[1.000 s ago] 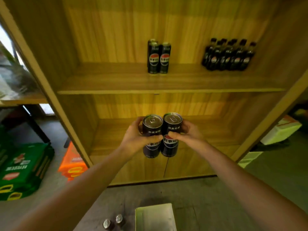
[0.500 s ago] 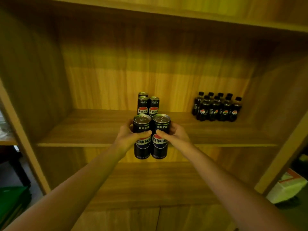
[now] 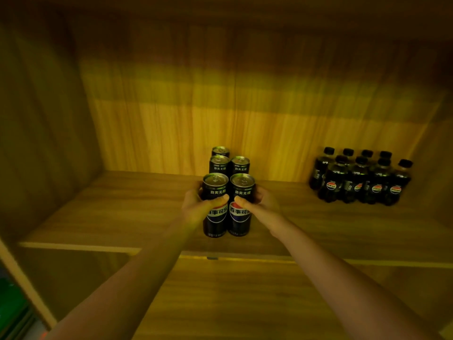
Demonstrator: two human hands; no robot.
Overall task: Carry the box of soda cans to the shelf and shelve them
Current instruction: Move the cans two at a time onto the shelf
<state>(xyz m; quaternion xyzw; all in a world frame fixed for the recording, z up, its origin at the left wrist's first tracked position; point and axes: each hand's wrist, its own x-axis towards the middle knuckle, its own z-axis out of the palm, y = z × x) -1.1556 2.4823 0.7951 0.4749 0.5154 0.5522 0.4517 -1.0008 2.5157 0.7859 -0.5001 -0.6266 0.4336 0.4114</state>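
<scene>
I hold two tall black soda cans side by side over the wooden shelf board (image 3: 127,217). My left hand (image 3: 196,207) is wrapped around the left can (image 3: 215,218). The right can (image 3: 240,217) is gripped by my right hand (image 3: 263,207). Both cans are upright, their bases at or just above the board near its front. Right behind them three more black cans (image 3: 229,164) stand on the shelf in a tight group. The box is out of view.
A cluster of several small dark soda bottles (image 3: 360,179) stands at the back right of the same shelf. The cabinet's left side wall (image 3: 44,133) and back panel (image 3: 220,119) close in the compartment. A lower shelf (image 3: 245,298) lies beneath my forearms.
My hands have carried the two cans up from the lower compartment level and forward into the shelf, close in front of the standing cans. My view has risen and moved nearer.
</scene>
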